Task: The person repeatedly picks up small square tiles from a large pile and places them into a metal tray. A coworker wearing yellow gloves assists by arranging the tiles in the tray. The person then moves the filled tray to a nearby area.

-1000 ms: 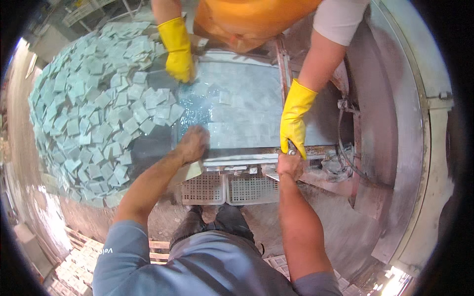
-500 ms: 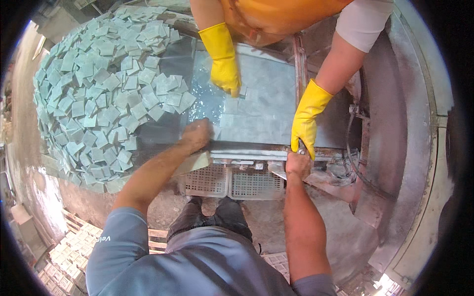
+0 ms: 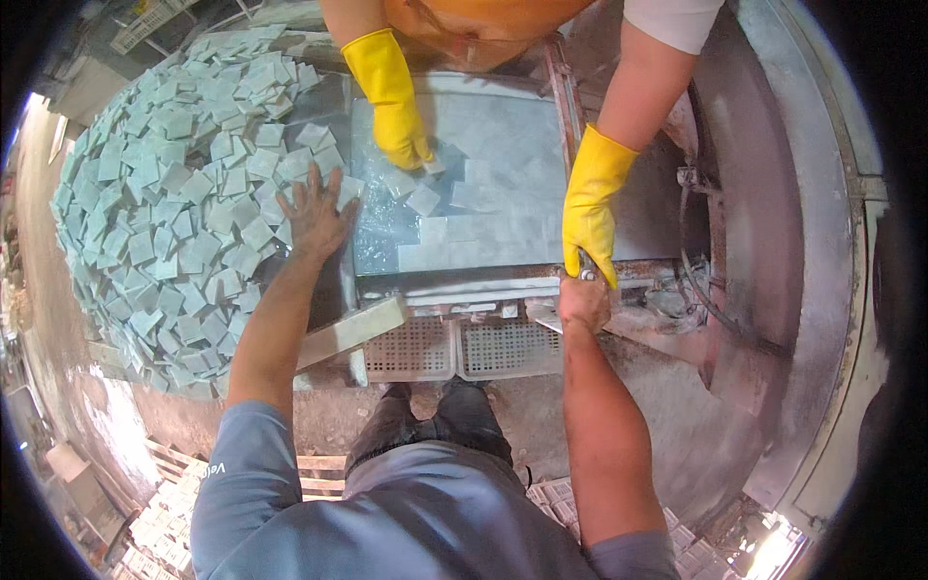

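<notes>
My left hand (image 3: 319,215) is open, fingers spread, at the right edge of a big heap of pale green square tiles (image 3: 184,213). Its fingertips reach onto the nearest tiles. Closed at the front rim of the work surface, my right hand (image 3: 586,302) grips something I cannot make out; a small metal part shows just above it. Between my hands lies a wet blue-grey panel (image 3: 377,217), with flat tiles (image 3: 474,217) laid close together over its right part. A loose tile (image 3: 422,200) lies askew at their left edge.
Across from me stands a co-worker in yellow gloves. One glove (image 3: 401,135) touches a tile on the panel; the other (image 3: 590,227) reaches down beside my right hand. White perforated crates (image 3: 507,350) sit below the front edge. A curved wall (image 3: 822,242) rises at right.
My left hand has moved left and away from me, off the panel to the heap, and its fingers have spread. My right hand stays put. Loose tiles now show near the co-worker's left glove.
</notes>
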A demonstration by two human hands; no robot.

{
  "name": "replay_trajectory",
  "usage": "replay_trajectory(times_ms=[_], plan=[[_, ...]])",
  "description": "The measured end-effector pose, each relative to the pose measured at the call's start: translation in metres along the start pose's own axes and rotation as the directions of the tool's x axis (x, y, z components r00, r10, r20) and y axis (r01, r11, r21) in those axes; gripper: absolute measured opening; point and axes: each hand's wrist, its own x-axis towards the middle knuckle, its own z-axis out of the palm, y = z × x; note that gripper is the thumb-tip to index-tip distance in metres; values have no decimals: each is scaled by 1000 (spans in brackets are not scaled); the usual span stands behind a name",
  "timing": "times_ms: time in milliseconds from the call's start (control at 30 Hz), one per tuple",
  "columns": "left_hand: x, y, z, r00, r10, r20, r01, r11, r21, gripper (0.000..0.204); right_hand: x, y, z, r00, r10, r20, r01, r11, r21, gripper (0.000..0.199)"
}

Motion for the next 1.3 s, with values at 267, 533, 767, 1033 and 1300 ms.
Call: replay_trajectory(times_ms=[267,533,767,1033,1300], plan=[[-48,76,15,947,236,217,-203,965,-164,70,9,13,13,999,5,-55,-3,1000,23,67],[-54,83,12,896,419,147,-353,874,-334,55,6,11,6,999,33,13,-33,999,-32,69],[2,31,30,948,294,-121,-313,798,-515,19,3,5,3,997,52,53,-51,998,-25,64],[12,42,56,964,230,-133,-264,777,-571,28,-1,6,8,998,47,29,-47,999,-19,67],[1,43,9,949,251,190,-76,768,-636,30,5,10,6,999,45,4,-45,999,-5,63]])
